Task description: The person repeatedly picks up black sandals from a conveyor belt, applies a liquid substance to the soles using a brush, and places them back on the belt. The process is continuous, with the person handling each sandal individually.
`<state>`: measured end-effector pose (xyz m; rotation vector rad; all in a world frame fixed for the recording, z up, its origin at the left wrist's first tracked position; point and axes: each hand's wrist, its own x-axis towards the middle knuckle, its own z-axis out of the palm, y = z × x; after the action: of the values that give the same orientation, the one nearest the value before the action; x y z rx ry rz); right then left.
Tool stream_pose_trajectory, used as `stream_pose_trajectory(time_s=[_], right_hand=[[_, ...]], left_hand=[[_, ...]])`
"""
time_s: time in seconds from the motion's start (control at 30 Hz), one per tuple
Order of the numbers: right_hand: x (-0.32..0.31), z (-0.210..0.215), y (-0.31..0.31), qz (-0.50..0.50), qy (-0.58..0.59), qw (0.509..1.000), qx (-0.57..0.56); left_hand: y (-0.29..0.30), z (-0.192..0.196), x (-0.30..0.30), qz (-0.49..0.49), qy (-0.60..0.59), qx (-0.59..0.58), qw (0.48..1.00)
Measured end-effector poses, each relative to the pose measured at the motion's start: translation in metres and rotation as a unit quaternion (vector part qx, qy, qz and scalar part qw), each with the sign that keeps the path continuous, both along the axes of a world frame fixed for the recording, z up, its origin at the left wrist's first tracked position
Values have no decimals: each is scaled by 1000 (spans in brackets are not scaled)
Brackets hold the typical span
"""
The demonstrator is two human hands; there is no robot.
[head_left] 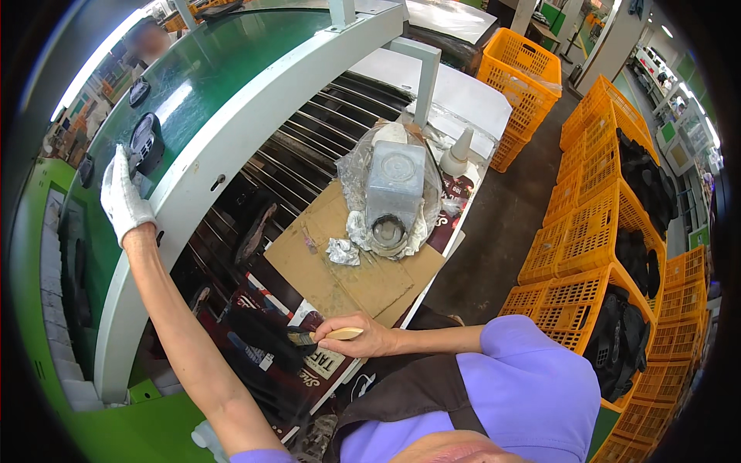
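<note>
On the green conveyor belt, the white-gloved left hand lies flat, fingers spread, just beside a dark oval shoe sole; the bare right hand, well apart, grips a wooden-handled brush.

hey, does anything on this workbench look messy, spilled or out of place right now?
Mostly the metal can on the cardboard sheet: it lies in crumpled clear plastic, with smeared wads beside it. The left hand reaches a dark piece on the green conveyor; the right hand holds a brush.

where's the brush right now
In the head view, the brush is low and centre, held in the right hand over the worktable's near edge, just below the cardboard sheet.
</note>
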<state>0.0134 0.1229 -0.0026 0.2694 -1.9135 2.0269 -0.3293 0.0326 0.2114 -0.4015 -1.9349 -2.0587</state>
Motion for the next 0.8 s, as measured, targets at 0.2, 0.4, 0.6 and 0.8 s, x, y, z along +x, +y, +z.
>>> stream_pose_trajectory(time_s=[0.2,0.4,0.6,0.8], right_hand=[[2,-1,0,17,-22,999,-18],[8,16,3,50,-68,996,-43],[19,39,16,4,-76,996,50],[22,42,48,-60,-105,987,108]], left_hand=[[4,0,3,16,34,35,999],[6,1,11,58,99,25,993],[-4,-8,60,2,239,-59,969],[-68,-84,165,-98,9,44,994]])
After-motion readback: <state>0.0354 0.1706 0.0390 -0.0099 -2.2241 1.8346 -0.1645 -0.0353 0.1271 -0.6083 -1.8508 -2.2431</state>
